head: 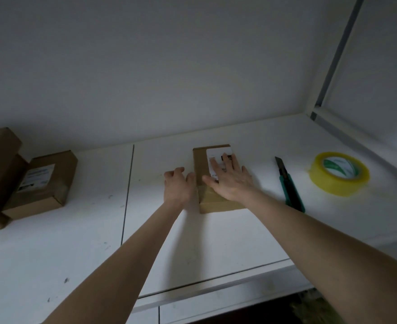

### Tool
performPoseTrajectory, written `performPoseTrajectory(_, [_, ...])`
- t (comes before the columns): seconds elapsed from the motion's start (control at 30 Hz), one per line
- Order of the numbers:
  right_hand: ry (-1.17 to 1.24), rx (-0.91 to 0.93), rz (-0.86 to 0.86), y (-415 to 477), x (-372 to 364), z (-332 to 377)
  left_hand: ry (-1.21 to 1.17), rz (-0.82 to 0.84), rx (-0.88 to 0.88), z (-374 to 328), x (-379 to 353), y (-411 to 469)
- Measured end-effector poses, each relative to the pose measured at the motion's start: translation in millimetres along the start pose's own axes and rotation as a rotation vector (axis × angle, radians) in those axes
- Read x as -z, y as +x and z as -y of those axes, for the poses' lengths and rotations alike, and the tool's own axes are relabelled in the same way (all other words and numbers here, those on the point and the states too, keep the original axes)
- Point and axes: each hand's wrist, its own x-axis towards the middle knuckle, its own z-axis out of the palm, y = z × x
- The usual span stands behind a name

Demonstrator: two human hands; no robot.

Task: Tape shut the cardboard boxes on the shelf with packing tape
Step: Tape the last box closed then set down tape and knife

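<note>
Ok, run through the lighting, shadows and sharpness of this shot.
Head view: dim and grey overall, brightest on the shelf around the tape roll. Head view: the label on the box under the right hand washes out, its print unreadable. Head view: a soft shadow lies beside the left forearm, the boxes at left sit darker, and the wide lens tilts the post.

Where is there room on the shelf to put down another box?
The widest bare patch of shelf lies between the stacked boxes on the left and the left hand. The front strip near the arms is bare too. It is crowded on the right: the middle box, knife and tape roll sit close together.
</note>
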Motion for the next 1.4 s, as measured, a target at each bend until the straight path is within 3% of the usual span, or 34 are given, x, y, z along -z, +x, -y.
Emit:
performPoseTrajectory(0.1, [0.326, -0.06, -0.075, 0, 20, -6, 0.019, -0.019, -0.016, 1, 7, 0])
performPoseTrajectory(0.2, [0.154, -0.039, -0.144, -5, 29, -7, 0.04, -0.028, -0.014, 1, 9, 1])
performPoseTrajectory(0.4, [-0.141, 0.078, -0.071, -5, 2, 8, 0.02, 0.018, -0.021, -4, 0, -1])
performPoseTrajectory(0.9, [-0.195, 0.061, -0.063, -5, -12, 4, 0.029, 0.058, -0.007, 3, -3, 2])
performPoseTrajectory(0.97, [-0.147, 0.07, -0.061, -2, -7, 4, 0.017, 0.064, -0.021, 1, -1, 1])
performPoseTrajectory(1.03, [0.109, 0.04, -0.045, 0, 1, 5, 0.007, 0.057, -0.033, 2, 3, 1])
performPoseTrajectory(1.1, [0.591, -0.077, -0.226, 0, 14, 4, 0.006, 0.048, -0.049, 3, 9, 1])
performPoseTrajectory(1.13, [0.719, -0.154, -0.362, -3, 21, 0, 0.003, 0.048, -0.05, 4, 12, 1])
performPoseTrajectory(1.2, [0.662, -0.291, -0.491, -10, 31, -13, 0.002, 0.061, -0.029, 3, 17, 3])
performPoseTrajectory(1.3, [0.522, -0.425, -0.36, -21, 29, -31, -0.006, 0.134, 0.003, -1, 14, 2])
performPoseTrajectory(1.4, [0.539, -0.49, -0.237, -28, 17, -32, -0.042, 0.21, 0.043, -5, 8, -4])
